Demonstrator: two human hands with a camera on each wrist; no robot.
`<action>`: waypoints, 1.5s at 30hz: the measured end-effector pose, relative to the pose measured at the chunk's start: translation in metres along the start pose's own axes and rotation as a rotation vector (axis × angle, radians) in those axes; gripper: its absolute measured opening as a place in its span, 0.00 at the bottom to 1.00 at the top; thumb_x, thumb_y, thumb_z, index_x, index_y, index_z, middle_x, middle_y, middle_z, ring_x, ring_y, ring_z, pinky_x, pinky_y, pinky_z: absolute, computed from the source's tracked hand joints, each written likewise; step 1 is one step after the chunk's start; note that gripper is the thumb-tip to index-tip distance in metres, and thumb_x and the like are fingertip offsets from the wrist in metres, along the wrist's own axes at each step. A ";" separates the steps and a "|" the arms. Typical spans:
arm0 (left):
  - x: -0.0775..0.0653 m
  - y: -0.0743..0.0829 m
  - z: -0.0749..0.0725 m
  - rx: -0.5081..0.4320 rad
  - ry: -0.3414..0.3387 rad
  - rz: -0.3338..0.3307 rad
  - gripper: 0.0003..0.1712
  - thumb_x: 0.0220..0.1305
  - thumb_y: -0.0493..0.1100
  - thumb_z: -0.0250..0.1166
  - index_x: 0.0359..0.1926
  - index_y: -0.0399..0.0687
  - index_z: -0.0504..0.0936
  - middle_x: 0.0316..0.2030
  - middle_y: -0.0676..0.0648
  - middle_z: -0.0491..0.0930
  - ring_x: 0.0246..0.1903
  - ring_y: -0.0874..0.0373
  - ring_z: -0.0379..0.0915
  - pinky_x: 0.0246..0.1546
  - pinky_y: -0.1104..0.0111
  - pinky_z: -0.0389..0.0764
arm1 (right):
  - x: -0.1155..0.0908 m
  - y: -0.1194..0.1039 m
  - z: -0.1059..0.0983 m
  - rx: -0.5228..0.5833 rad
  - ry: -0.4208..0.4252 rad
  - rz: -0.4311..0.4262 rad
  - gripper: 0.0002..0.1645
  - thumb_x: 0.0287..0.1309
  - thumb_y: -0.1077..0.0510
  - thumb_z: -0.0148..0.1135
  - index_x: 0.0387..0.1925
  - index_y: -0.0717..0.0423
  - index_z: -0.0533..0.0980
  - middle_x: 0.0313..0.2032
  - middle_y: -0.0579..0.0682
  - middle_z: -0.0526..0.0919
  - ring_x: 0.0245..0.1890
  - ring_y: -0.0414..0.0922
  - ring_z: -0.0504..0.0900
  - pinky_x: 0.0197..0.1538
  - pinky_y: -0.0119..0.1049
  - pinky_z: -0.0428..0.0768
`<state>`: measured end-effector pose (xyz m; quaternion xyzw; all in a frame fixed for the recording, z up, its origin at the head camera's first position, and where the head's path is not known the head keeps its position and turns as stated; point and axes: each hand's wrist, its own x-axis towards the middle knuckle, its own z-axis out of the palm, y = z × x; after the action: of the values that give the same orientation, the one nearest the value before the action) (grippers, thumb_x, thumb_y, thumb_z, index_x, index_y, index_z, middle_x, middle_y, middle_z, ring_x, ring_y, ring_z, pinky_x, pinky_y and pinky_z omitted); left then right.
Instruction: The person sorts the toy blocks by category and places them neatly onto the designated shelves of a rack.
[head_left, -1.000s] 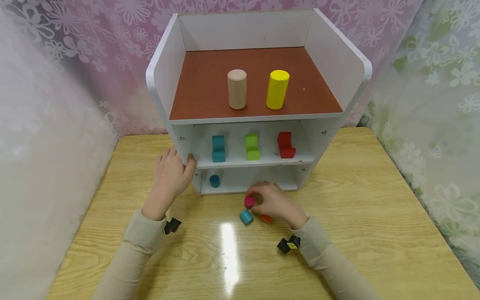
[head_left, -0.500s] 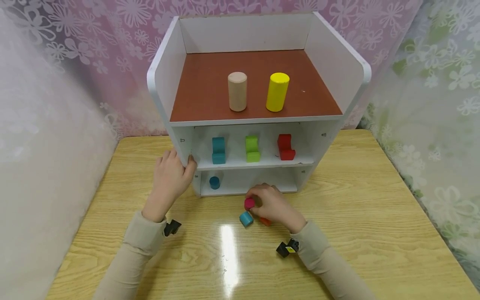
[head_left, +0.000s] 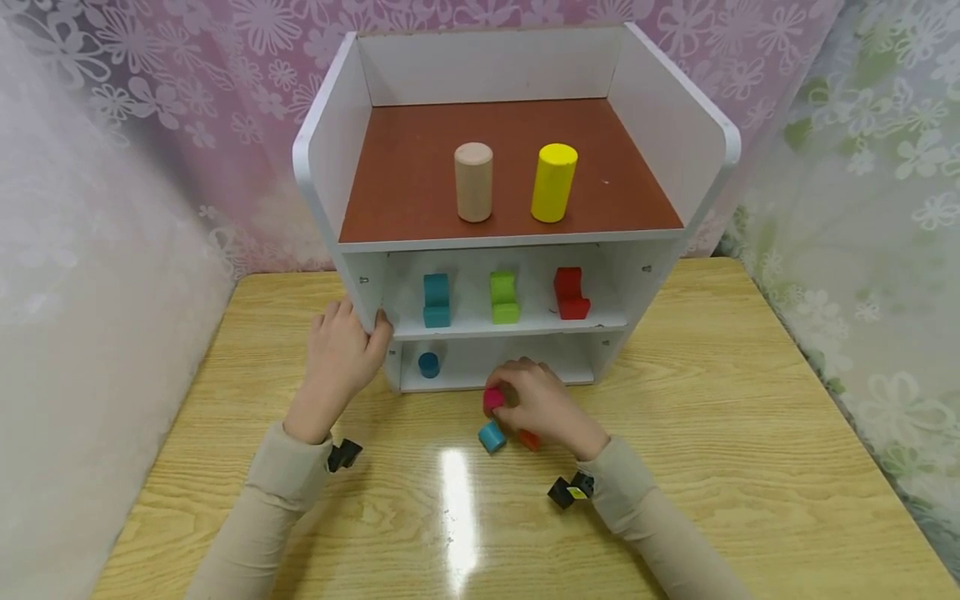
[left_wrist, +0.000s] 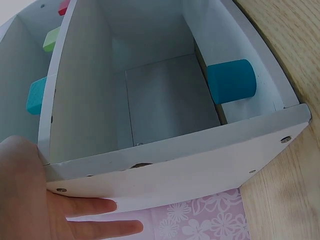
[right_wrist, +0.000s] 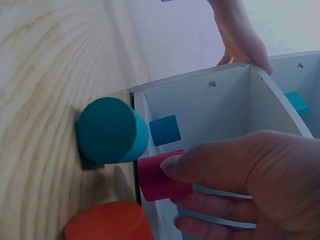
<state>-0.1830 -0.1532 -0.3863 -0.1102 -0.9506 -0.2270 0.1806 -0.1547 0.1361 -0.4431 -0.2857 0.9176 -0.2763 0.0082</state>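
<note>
My right hand [head_left: 546,406] pinches a small pink cylinder block [head_left: 492,401] between thumb and fingers, at the front edge of the bottom shelf. In the right wrist view the pink block lies sideways under the thumb. A light-blue cylinder block [head_left: 492,436] and an orange block [head_left: 529,439], partly hidden by the hand, lie on the table just below. Inside the bottom compartment, at its left end, a blue cylinder block [head_left: 428,365] stands. My left hand [head_left: 341,354] grips the left side panel of the white shelf unit [head_left: 322,187], thumb at the front edge, fingers along the outside.
On the middle shelf stand a teal [head_left: 437,301], a green [head_left: 504,297] and a red [head_left: 572,293] notched block. The brown top holds a plain wooden cylinder [head_left: 474,183] and a yellow cylinder [head_left: 553,183]. Wooden table [head_left: 720,433] surrounds the unit; floral curtains hang behind.
The right hand has shifted slightly left and toward the bottom shelf with the pink cylinder block. My left hand keeps its hold on the side panel.
</note>
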 end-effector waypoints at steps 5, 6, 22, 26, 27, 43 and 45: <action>0.001 0.000 0.000 -0.003 0.000 0.003 0.30 0.71 0.52 0.45 0.64 0.39 0.73 0.50 0.37 0.78 0.43 0.38 0.72 0.41 0.47 0.70 | 0.006 -0.003 -0.004 0.006 0.016 -0.018 0.14 0.45 0.61 0.74 0.38 0.52 0.83 0.35 0.43 0.84 0.37 0.44 0.75 0.45 0.44 0.75; 0.001 0.000 0.000 -0.003 0.000 0.003 0.30 0.71 0.52 0.45 0.64 0.39 0.73 0.50 0.37 0.78 0.43 0.38 0.72 0.42 0.47 0.70 | 0.007 -0.004 -0.004 0.005 0.019 -0.022 0.15 0.45 0.61 0.74 0.38 0.52 0.83 0.36 0.43 0.84 0.37 0.44 0.76 0.44 0.44 0.75; 0.003 0.000 -0.001 0.003 -0.010 -0.009 0.30 0.71 0.53 0.44 0.65 0.39 0.72 0.51 0.37 0.78 0.45 0.38 0.72 0.43 0.47 0.69 | 0.033 -0.009 -0.009 0.041 0.025 0.016 0.14 0.50 0.61 0.72 0.41 0.53 0.83 0.38 0.45 0.85 0.41 0.51 0.82 0.45 0.42 0.78; 0.003 0.000 -0.002 0.004 -0.013 -0.007 0.30 0.71 0.53 0.45 0.65 0.39 0.72 0.51 0.37 0.78 0.45 0.38 0.72 0.42 0.47 0.69 | 0.039 -0.010 -0.008 0.037 0.001 0.053 0.13 0.53 0.59 0.71 0.42 0.51 0.83 0.39 0.43 0.85 0.41 0.48 0.82 0.47 0.42 0.77; 0.003 0.000 -0.002 0.005 -0.013 -0.006 0.30 0.71 0.53 0.45 0.65 0.39 0.72 0.51 0.37 0.78 0.44 0.38 0.72 0.42 0.48 0.69 | 0.041 -0.010 -0.008 0.034 -0.003 0.059 0.13 0.54 0.58 0.71 0.43 0.50 0.82 0.39 0.43 0.85 0.42 0.47 0.82 0.47 0.42 0.77; 0.001 0.001 -0.002 0.008 -0.027 -0.013 0.31 0.72 0.53 0.44 0.66 0.39 0.71 0.52 0.37 0.78 0.46 0.38 0.71 0.43 0.47 0.69 | 0.060 -0.005 0.002 -0.035 -0.049 0.138 0.15 0.55 0.56 0.71 0.45 0.52 0.82 0.43 0.49 0.83 0.43 0.46 0.78 0.47 0.44 0.76; 0.001 0.001 -0.002 0.007 -0.026 -0.013 0.31 0.72 0.53 0.44 0.66 0.39 0.71 0.52 0.37 0.77 0.46 0.38 0.71 0.43 0.47 0.69 | 0.061 -0.004 0.004 -0.031 -0.051 0.147 0.15 0.55 0.56 0.71 0.45 0.52 0.82 0.44 0.49 0.83 0.43 0.47 0.78 0.48 0.44 0.76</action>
<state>-0.1826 -0.1529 -0.3840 -0.1065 -0.9544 -0.2234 0.1670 -0.2029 0.0988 -0.4353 -0.2246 0.9397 -0.2535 0.0474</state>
